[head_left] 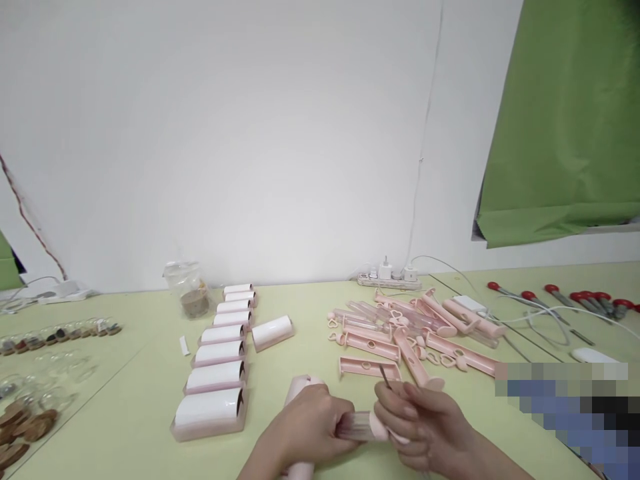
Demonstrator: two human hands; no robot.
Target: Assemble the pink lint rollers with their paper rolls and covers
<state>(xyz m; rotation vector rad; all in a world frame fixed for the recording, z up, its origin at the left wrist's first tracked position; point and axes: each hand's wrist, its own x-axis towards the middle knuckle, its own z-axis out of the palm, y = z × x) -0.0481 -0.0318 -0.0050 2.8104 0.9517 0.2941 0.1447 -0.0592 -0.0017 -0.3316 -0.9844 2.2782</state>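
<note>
My left hand (317, 420) is closed round a clear plastic tube (356, 427) held sideways above the table. A pale pink cap (379, 427) sits at the tube's right end. Closed fingers of my right hand (425, 420) press at this cap and also grip a thin dark metal tool (385, 375), its tip pointing up and left; the rest of it is hidden. Under my left hand lies a pink plastic piece (299, 388), mostly covered by the hand and wrist. Just beyond my right hand, a pink open-sided holder (367, 369) rests on the table.
Left of my hands stands a row of pink boxes with white rounded tops (210, 407). More pink holders and clear tubes (363, 313) are heaped at the right. Red-handled tools (530, 297), white cables, a power strip (390, 282) and a plastic cup (194, 300) stand farther back.
</note>
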